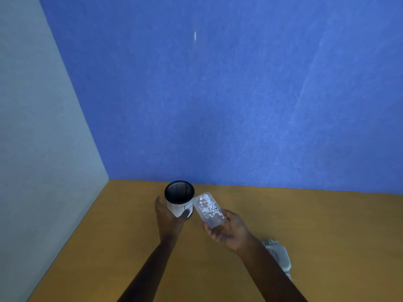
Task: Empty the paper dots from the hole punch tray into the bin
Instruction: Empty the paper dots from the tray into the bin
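A small black mesh bin (179, 192) with a white paper label stands on the wooden desk near the back wall. My left hand (169, 219) wraps around its lower left side. My right hand (226, 231) holds a clear plastic hole punch tray (209, 210) just right of the bin, roughly level, its far end close to the bin's rim. Several white paper dots (210, 207) lie inside the tray.
The grey hole punch body (279, 256) lies on the desk (327, 236) behind my right forearm, partly hidden. A blue partition rises along the back edge and a grey one along the left side.
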`<action>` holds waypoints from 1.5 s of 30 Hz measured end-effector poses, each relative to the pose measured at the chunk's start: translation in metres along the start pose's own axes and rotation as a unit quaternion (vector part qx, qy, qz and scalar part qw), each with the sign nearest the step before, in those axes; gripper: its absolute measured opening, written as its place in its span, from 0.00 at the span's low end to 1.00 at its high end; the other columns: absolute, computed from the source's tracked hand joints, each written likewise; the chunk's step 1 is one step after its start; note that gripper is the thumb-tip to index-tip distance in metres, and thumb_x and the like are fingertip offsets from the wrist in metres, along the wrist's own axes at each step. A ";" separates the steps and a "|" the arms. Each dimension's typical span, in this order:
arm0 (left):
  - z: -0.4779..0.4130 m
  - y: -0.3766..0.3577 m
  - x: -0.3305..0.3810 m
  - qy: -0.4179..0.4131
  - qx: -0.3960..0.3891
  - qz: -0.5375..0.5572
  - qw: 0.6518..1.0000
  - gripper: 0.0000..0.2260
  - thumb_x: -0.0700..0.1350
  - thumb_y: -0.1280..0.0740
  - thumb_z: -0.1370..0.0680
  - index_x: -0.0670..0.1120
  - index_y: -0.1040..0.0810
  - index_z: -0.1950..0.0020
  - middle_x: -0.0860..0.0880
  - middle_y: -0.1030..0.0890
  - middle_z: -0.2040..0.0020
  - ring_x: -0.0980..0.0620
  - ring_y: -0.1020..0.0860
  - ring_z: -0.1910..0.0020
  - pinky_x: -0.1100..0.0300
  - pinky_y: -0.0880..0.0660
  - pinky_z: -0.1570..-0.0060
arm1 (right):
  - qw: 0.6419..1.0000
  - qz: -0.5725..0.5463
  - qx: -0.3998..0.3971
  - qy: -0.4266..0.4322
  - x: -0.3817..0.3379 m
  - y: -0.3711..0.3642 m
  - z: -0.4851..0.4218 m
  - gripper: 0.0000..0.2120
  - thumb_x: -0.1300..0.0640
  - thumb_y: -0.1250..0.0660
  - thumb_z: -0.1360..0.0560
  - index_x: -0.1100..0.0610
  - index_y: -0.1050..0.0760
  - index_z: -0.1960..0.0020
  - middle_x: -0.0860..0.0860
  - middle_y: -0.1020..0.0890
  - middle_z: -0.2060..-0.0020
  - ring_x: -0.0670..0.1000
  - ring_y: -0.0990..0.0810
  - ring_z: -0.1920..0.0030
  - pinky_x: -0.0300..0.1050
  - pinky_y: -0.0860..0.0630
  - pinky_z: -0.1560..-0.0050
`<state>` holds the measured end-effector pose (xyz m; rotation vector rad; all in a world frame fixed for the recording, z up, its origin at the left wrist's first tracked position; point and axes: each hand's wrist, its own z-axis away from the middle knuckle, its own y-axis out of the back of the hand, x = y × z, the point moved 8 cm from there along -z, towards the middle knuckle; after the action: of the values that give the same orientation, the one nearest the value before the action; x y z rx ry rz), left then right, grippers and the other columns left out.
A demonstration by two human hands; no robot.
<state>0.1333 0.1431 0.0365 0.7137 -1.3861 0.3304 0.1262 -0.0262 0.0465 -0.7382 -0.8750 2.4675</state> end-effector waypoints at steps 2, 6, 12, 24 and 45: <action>-0.008 -0.005 0.000 -0.014 -0.009 -0.001 1.000 0.48 0.37 0.23 0.35 0.37 0.51 0.25 0.39 0.43 0.25 0.41 0.41 0.26 0.48 0.40 0.29 | 1.000 -0.003 -0.001 0.001 -0.002 -0.007 -0.006 0.16 0.54 0.44 0.21 0.68 0.29 0.54 0.64 0.25 0.57 0.60 0.25 0.62 0.46 0.20 0.76; -0.020 -0.010 0.003 -0.059 -0.008 0.007 0.998 0.42 0.35 0.21 0.40 0.38 0.42 0.32 0.47 0.31 0.38 0.47 0.29 0.39 0.59 0.30 0.46 | 1.000 0.010 -0.004 -0.003 -0.008 -0.021 -0.018 0.16 0.54 0.44 0.21 0.68 0.29 0.52 0.64 0.25 0.54 0.59 0.25 0.61 0.45 0.21 0.76; -0.027 -0.013 0.001 -0.057 -0.006 0.019 0.998 0.47 0.35 0.23 0.36 0.37 0.49 0.26 0.39 0.35 0.29 0.42 0.34 0.31 0.52 0.34 0.34 | 0.994 0.109 0.019 -0.003 -0.020 -0.043 -0.035 0.13 0.57 0.44 0.22 0.65 0.28 0.56 0.62 0.24 0.57 0.60 0.24 0.62 0.41 0.21 0.78; -0.025 -0.006 0.003 -0.071 -0.004 0.009 0.997 0.46 0.38 0.23 0.35 0.38 0.48 0.26 0.38 0.33 0.29 0.41 0.32 0.31 0.43 0.32 0.33 | 0.942 0.318 0.101 0.015 -0.039 -0.066 -0.064 0.12 0.57 0.45 0.22 0.59 0.31 0.61 0.56 0.26 0.63 0.55 0.25 0.65 0.41 0.23 0.83; -0.024 -0.007 0.001 -0.065 -0.010 0.002 0.998 0.45 0.38 0.23 0.35 0.39 0.48 0.26 0.39 0.33 0.29 0.42 0.33 0.31 0.43 0.33 0.33 | 0.750 0.635 0.157 0.095 -0.060 -0.107 -0.071 0.05 0.60 0.43 0.24 0.60 0.33 0.49 0.54 0.36 0.67 0.56 0.26 0.69 0.46 0.20 0.59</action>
<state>0.1569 0.1528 0.0353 0.7265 -1.5128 0.2757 0.2372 0.0503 0.0913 -1.8285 0.3716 3.3390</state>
